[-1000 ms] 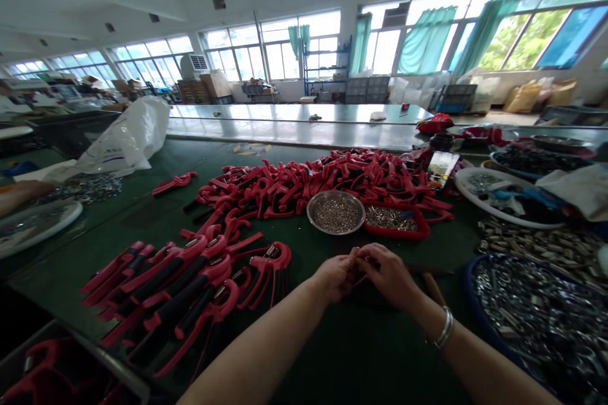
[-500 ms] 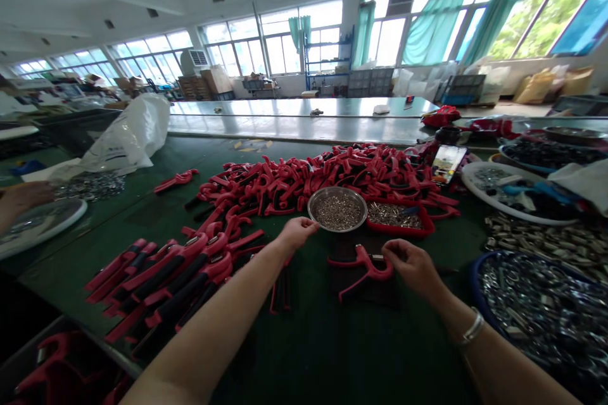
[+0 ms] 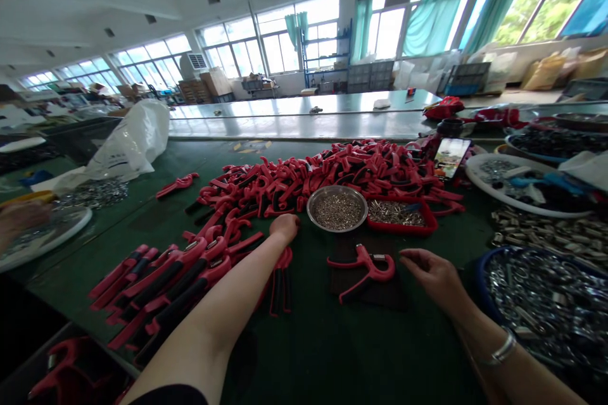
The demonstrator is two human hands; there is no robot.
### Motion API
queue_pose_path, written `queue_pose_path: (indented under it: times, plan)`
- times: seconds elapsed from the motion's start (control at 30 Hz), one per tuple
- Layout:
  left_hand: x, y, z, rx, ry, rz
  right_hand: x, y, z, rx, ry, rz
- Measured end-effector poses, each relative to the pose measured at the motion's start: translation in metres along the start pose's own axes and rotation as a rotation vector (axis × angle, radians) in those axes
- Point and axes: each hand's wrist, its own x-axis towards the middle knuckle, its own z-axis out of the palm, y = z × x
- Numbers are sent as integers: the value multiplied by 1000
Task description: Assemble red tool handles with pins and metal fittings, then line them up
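A red hand-grip exerciser (image 3: 380, 269) with black-padded handles and a small metal spring lies on a dark mat (image 3: 394, 300) in front of me. To its right is my right hand (image 3: 430, 272), apart from it, thumb and fingertips pinched together; anything between them is too small to make out. My left hand (image 3: 284, 226) is curled closed just left of a steel bowl (image 3: 311, 214) of tiny metal parts, beside the piled grips; its fingertips are hidden. A red tray (image 3: 430, 228) of small metal pins adjoins the bowl.
A big heap of red grips (image 3: 285, 180) lies behind the bowl, with more grips (image 3: 175, 272) lined up at left. On the right stand a blue basin (image 3: 482, 285) of metal parts, a white tray (image 3: 475, 177) and a phone (image 3: 450, 158). Another person's hand (image 3: 23, 218) is at far left.
My right hand has drawn right, away from the exerciser on the mat. My left hand has moved left from the bowl's rim and curled closed. The other person's hand now holds something yellow.
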Motion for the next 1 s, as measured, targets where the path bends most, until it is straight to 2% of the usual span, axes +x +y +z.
queue_pose_path:
  times: [0.23,0.43,0.57,0.67,0.77,1.0]
  plan:
    - [1,11,0,108,-22,42,3,-3,4,-2,15,-11]
    - [3,19,3,127,-61,35,6,-22,17,-201,14,-130]
    - [11,7,5,81,-74,36,7,-15,19,-231,61,-180]
    - [18,-9,6,22,-84,48,8,-6,20,-285,104,-303]
    - [23,-21,7,-22,-61,52,7,-3,20,-346,93,-382]
    - [24,-16,8,-36,-49,110,7,3,19,-382,102,-389]
